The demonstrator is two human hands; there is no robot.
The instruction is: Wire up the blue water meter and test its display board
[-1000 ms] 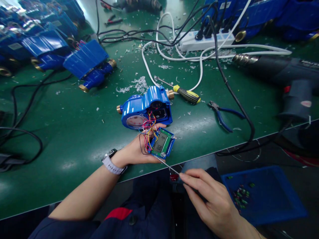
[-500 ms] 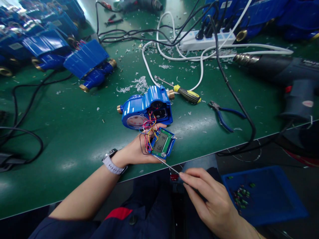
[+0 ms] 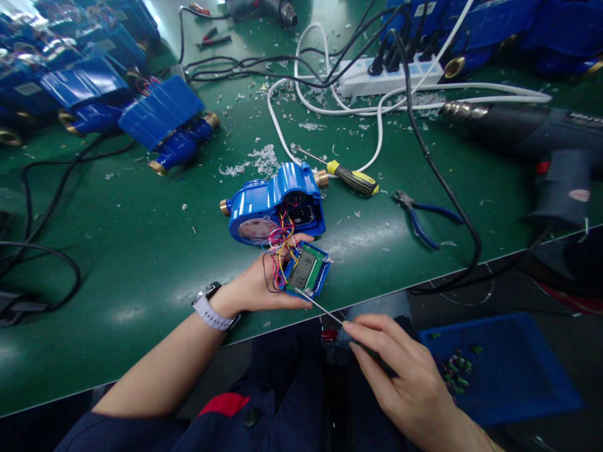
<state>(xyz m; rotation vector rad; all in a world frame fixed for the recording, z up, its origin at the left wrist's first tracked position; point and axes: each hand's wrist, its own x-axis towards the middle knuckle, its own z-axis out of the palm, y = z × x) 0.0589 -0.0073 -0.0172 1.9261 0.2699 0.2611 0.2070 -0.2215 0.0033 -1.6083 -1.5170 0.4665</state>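
Note:
My left hand (image 3: 261, 280) is closed around a small circuit board with an LCD display (image 3: 304, 271), set in a blue frame. Red, yellow and dark wires (image 3: 281, 243) run from the board into an open blue water meter (image 3: 276, 204) lying on the bench just behind it. Pinched in my right hand (image 3: 400, 373) is a thin tool with a slim metal shaft (image 3: 325, 309); its handle is hidden in my fingers. The shaft's tip reaches the near edge of the board and seems to touch it.
A yellow-black screwdriver (image 3: 353, 179) and blue-handled cutters (image 3: 419, 216) lie right of the meter. A heat gun (image 3: 532, 138), a white power strip (image 3: 389, 76) and tangled cables occupy the back and right. More blue meters (image 3: 162, 113) stand left. A blue tray (image 3: 513, 370) with small parts sits below.
The tool's tip has shifted slightly up and right, from just below the board's near edge onto it. The display's digits have changed. My left hand has stayed almost still.

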